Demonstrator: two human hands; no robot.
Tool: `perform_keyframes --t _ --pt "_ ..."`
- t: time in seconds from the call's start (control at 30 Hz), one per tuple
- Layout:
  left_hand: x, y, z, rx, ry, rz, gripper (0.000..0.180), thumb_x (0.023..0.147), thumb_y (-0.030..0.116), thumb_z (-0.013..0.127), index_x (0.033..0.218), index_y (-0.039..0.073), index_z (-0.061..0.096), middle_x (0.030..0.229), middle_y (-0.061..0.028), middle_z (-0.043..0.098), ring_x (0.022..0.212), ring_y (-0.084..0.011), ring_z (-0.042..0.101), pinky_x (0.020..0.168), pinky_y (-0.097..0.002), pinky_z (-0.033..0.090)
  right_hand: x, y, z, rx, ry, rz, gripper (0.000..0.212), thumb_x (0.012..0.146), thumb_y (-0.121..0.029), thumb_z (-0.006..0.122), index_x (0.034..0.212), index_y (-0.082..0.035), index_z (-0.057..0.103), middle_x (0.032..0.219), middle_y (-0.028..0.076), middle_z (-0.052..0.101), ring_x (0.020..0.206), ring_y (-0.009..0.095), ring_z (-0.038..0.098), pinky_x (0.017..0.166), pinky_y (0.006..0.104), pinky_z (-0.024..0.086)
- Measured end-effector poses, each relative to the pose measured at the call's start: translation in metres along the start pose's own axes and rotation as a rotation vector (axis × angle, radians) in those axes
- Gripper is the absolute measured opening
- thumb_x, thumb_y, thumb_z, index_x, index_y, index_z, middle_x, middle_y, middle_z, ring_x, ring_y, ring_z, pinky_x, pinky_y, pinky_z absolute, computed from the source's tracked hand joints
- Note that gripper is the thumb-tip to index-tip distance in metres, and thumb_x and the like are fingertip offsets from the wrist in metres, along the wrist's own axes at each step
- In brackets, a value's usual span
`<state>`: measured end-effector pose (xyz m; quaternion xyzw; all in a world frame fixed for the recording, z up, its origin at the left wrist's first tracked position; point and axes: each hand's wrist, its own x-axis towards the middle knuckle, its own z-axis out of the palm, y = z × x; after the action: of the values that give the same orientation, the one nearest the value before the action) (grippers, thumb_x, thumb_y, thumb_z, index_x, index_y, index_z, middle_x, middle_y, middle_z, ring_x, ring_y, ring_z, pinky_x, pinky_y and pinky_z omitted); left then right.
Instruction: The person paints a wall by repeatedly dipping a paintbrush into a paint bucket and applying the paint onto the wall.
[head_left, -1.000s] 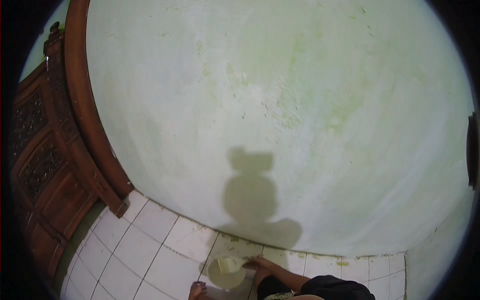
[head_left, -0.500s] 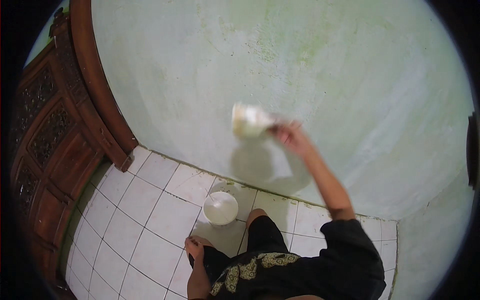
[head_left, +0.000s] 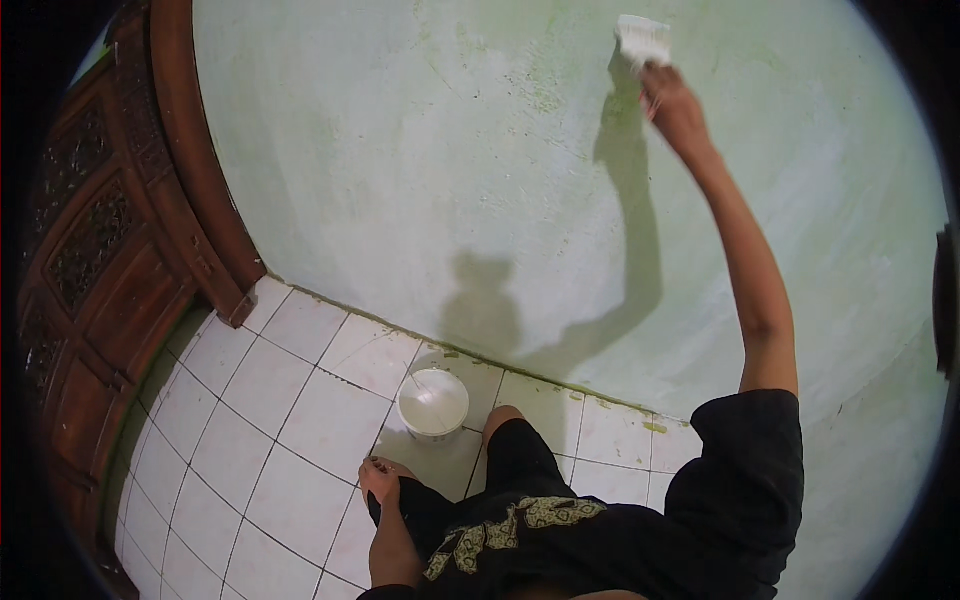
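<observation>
My right hand [head_left: 676, 112] is raised high at the wall, its fingers closed round the handle of a wide paintbrush [head_left: 643, 40]. White bristles point up and rest at or very near the pale green wall [head_left: 400, 180]; contact is hard to tell. Close to my right knee, a white bucket [head_left: 403, 412] stands on the floor with white liquid and a thin pale line across its mouth. On my left knee lies my left hand [head_left: 381, 481], its fingers curled in; whether anything is inside them is hidden.
A carved dark wooden piece [head_left: 120, 230] with panels stands along the left side. White floor tiles [head_left: 240, 440] run up to the wall's foot, where greenish flakes [head_left: 655, 427] lie. Shadows of me and my arm fall on the wall.
My right hand has carried the paintbrush up and to the right across the wall, with the arm stretching out. My left hand stays at my knee; the view has shifted slightly.
</observation>
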<state>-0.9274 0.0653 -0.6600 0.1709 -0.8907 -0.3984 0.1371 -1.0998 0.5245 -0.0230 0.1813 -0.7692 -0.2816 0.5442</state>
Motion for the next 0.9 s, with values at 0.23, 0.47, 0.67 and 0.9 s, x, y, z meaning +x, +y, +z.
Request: perform_keyframes --t 0.23,0.47,0.67,0.9 --pt "0.004 0.004 -0.004 -0.053 0.022 -0.060 0.023 0.063 -0.005 0.056 0.085 -0.003 0.050 0.084 -0.0151 0.050 0.074 -0.0264 0.051 0.066 -0.0345 0.045 -0.039 -0.071 -0.027 0.396 -0.323 0.035 0.012 0.071 -0.007 0.056 0.082 -0.001 0.055 0.086 0.014 0.058 0.083 0.031 0.054 0.066 0.0391 0.046" --pt "-0.002 0.000 -0.005 -0.034 0.020 -0.025 0.021 0.062 -0.005 0.057 0.082 -0.002 0.052 0.084 -0.0154 0.050 0.075 -0.0272 0.052 0.067 -0.0346 0.045 0.056 0.033 -0.035 0.156 -0.297 0.168 0.015 0.070 0.002 0.053 0.083 -0.003 0.060 0.089 0.014 0.061 0.080 0.032 0.057 0.068 0.0347 0.047" --pt "0.001 0.036 -0.014 -0.051 0.011 -0.064 0.021 0.061 -0.005 0.057 0.081 -0.002 0.052 0.082 -0.0150 0.050 0.075 -0.0273 0.051 0.067 -0.0345 0.045 0.040 0.038 -0.018 0.056 0.031 0.142 0.022 0.075 -0.004 0.053 0.097 -0.005 0.056 0.087 0.016 0.057 0.080 0.033 0.055 0.068 0.0385 0.046" --pt "0.006 0.008 -0.005 -0.011 0.049 0.010 0.020 0.060 -0.005 0.056 0.079 -0.001 0.053 0.081 -0.0150 0.050 0.075 -0.0280 0.051 0.065 -0.0350 0.044 -0.042 -0.056 -0.030 0.301 -0.406 0.072 0.020 0.069 -0.004 0.056 0.089 -0.002 0.059 0.090 0.018 0.057 0.083 0.032 0.054 0.069 0.0362 0.047"
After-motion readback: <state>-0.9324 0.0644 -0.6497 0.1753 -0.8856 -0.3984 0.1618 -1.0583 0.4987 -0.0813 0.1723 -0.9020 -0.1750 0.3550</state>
